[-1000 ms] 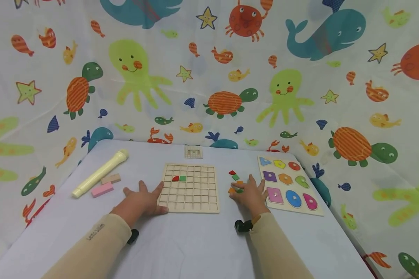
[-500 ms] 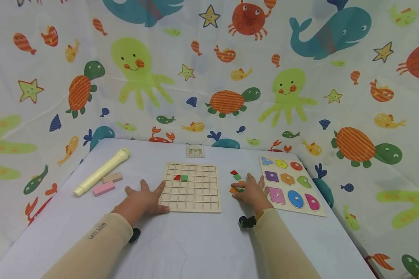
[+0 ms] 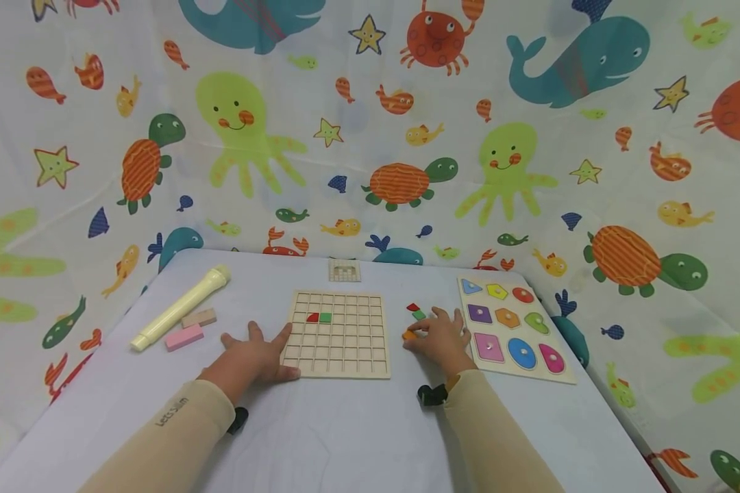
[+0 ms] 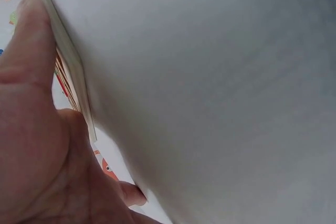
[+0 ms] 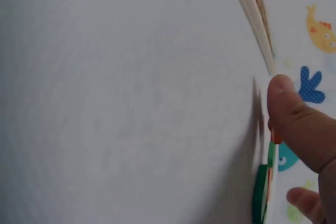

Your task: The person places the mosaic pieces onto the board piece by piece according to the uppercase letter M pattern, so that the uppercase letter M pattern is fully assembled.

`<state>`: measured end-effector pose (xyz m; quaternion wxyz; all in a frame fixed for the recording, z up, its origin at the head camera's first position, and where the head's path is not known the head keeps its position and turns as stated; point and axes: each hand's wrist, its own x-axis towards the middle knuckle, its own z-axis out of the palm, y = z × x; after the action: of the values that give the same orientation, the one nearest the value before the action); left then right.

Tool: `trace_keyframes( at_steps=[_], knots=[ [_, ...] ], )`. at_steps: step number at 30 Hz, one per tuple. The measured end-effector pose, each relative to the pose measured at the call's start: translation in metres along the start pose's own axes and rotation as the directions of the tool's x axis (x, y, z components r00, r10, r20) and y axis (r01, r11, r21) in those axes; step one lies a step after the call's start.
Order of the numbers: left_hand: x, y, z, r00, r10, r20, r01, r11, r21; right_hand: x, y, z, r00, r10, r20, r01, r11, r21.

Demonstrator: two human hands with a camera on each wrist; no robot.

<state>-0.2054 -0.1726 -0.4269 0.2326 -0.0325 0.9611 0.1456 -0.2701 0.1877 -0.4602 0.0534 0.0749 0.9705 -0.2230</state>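
Note:
My left hand (image 3: 251, 359) lies with fingers spread at the left edge of a wooden grid board (image 3: 358, 372), its thumb against the front corner. A red quarter-round piece (image 3: 312, 318) and a green square piece (image 3: 325, 318) sit side by side in the board's cells. Right of the board, my right hand (image 3: 442, 341) pinches a small orange piece (image 3: 410, 335) between thumb and fingertips. In the right wrist view, the orange piece (image 5: 276, 136) shows just below the thumb, with a green piece (image 5: 260, 192) standing out nearer the camera. Beyond the fingers lie a red piece (image 3: 412, 307) and a green piece (image 3: 418, 315).
A shape-puzzle board (image 3: 518, 318) with several coloured shapes lies right of my right hand. A small patterned card (image 3: 344, 270) is behind the grid board. At left are a cream tube (image 3: 179, 309), a pink block (image 3: 183, 337) and a wooden block (image 3: 199, 318).
My right hand has shifted slightly, and its fingers have drawn together on the orange piece. Neighbouring pieces beneath them are now hidden in the head view. The left hand stays at the board.

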Motion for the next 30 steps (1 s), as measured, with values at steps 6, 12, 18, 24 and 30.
trace_keyframes(
  at_steps=[6,12,18,24,30],
  knots=[
    [0.001,0.000,0.001,1.000,-0.007,-0.004,0.007,1.000,-0.006,-0.003,-0.009,-0.003,0.999,-0.038,-0.038,0.040,0.997,0.066],
    [0.001,0.001,0.001,1.000,-0.011,-0.001,0.011,1.000,-0.010,-0.005,-0.019,0.000,0.996,-0.058,-0.064,0.067,0.986,0.150],
    [0.000,0.002,0.000,1.000,-0.011,0.006,0.011,1.000,-0.013,-0.009,-0.026,0.007,0.995,-0.055,-0.086,0.072,0.975,0.210],
    [0.002,0.001,0.000,1.000,-0.013,0.004,0.013,1.000,-0.011,-0.015,-0.044,0.015,0.990,-0.100,-0.102,0.119,0.971,0.208],
    [0.001,-0.001,0.000,1.000,-0.020,0.012,0.021,0.999,-0.029,-0.018,-0.067,0.029,0.977,-0.139,-0.159,0.168,0.968,0.188]
  ],
)
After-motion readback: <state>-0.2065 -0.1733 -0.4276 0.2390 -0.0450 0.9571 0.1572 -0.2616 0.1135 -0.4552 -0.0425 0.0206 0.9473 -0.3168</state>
